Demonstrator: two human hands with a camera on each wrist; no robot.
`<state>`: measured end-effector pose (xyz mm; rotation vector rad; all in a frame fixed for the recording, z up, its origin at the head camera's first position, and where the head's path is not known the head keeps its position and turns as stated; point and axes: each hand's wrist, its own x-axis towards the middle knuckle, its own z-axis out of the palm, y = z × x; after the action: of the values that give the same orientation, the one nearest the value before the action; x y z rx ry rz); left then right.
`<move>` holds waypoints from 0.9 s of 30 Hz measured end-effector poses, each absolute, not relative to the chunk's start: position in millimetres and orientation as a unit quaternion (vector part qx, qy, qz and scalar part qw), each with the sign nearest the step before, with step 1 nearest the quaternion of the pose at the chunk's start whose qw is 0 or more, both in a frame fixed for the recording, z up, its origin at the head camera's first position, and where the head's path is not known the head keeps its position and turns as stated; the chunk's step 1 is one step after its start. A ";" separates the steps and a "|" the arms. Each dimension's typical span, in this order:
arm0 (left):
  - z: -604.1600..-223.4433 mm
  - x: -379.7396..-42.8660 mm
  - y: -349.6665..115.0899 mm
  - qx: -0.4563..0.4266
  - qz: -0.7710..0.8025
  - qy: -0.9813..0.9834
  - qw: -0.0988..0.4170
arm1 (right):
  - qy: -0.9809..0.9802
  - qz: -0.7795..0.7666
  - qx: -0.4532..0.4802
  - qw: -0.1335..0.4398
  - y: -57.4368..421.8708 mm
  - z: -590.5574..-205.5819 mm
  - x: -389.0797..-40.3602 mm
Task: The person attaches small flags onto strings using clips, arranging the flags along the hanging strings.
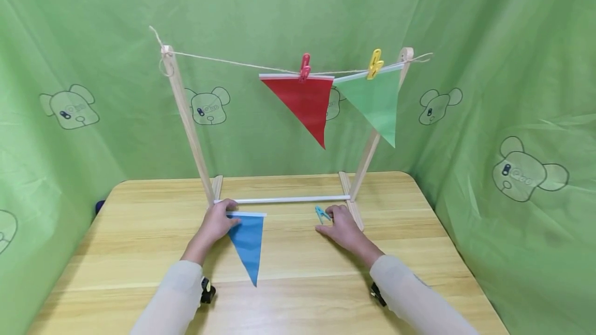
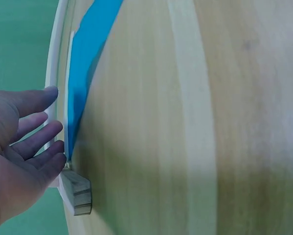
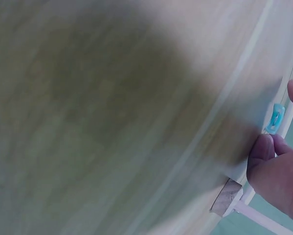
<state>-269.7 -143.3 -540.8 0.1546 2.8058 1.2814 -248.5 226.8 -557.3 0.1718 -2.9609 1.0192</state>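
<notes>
My left hand (image 1: 219,223) is at the upper left corner of a blue triangular pennant (image 1: 249,244) with a white top band. In the head view its thumb overlaps the pennant. The left wrist view shows the thumb and the bent fingers (image 2: 31,139) apart, beside the pennant's banded edge. Nearer the right post, my right hand (image 1: 343,225) reaches to a light blue clothespin (image 1: 322,214) on the table. Its fingertips are right at the clothespin's end, and the thumb stands apart from them. The right wrist view shows the clothespin (image 3: 275,118) between the spread thumb and fingers.
A string (image 1: 223,60) runs between two wooden posts (image 1: 188,123). From it hang a red pennant (image 1: 307,102) under a red clothespin (image 1: 304,67) and a green pennant (image 1: 374,97) under a yellow clothespin (image 1: 375,64). A white rod (image 1: 288,199) joins the posts' feet on the wooden table (image 1: 298,293).
</notes>
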 end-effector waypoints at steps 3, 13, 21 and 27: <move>-541.2 -270.2 -143.4 0.048 0.407 0.912 0.025 | -0.946 0.318 0.057 0.023 225.7 -558.8 -249.2; -543.9 -269.9 -143.5 0.038 0.379 0.925 -0.009 | -0.959 0.279 0.051 0.023 222.5 -561.5 -252.1; -545.8 -269.9 -142.7 0.047 0.337 0.940 -0.010 | -0.961 0.272 0.049 0.020 224.5 -563.9 -253.5; -545.4 -269.7 -143.0 0.057 0.322 0.945 -0.010 | -0.960 0.276 0.049 0.018 224.0 -562.0 -253.1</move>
<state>-269.7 -143.0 -545.4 0.1787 2.9870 1.0185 -253.1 224.0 -562.0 0.1528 -2.9815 0.8580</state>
